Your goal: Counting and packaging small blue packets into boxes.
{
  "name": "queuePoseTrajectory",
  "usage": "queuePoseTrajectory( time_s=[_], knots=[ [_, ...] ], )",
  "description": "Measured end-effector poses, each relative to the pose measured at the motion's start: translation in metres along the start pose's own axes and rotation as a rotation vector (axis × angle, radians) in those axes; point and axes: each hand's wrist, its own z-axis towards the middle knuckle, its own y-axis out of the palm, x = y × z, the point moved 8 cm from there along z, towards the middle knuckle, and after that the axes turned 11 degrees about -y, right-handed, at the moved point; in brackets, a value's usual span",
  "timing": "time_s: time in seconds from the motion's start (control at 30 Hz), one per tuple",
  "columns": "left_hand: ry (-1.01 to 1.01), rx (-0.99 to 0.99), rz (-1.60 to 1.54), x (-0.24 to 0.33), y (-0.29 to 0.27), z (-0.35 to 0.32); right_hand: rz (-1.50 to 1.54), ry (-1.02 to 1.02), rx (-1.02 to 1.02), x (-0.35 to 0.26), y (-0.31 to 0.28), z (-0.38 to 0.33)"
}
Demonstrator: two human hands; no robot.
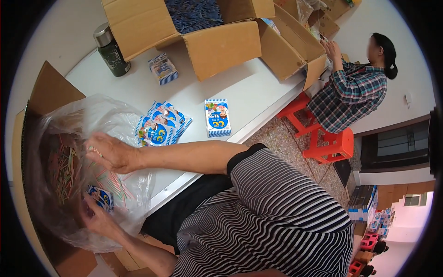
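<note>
Sticks (64,168), thin and coloured, fill a clear bag (69,120) where the right hand (113,152) pinches a few while the left hand (99,217) grips a small blue box (100,197) close by, as if to receive them.

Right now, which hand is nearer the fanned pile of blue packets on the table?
Right. The right hand is at the plastic bag, just left of the fanned packets; the left hand is lower down, holding a small blue packet.
</note>
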Motion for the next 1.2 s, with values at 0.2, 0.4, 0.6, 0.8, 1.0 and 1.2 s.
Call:
queuePoseTrajectory(
  time_s=[0.2, 0.4, 0.6, 0.8, 1.0, 1.2],
  knots=[
    [0.103, 0.077, 0.407, -0.018, -0.014, 0.015, -0.244, 0.138, -0.399, 0.044, 0.013, -0.049],
    [0.041, -0.022, 0.276, -0.039, -0.007, 0.026, -0.121, 0.235, -0.485, 0.048, 0.013, -0.049],
    [0.459, 0.247, 0.349, 0.016, -0.019, 0.001, -0.124, 0.276, -0.367, 0.052, 0.006, -0.051],
    [0.132, 0.195, 0.542, -0.012, -0.015, 0.013, -0.119, 0.279, -0.416, 0.053, 0.005, -0.053],
    [0.175, 0.202, 0.381, -0.045, -0.018, 0.033, -0.11, 0.325, -0.362, 0.052, 0.003, -0.057],
    [0.518, 0.192, 0.277, 0.003, -0.019, 0.005, -0.177, -0.129, -0.165, 0.07, 0.01, -0.059]
  ],
)
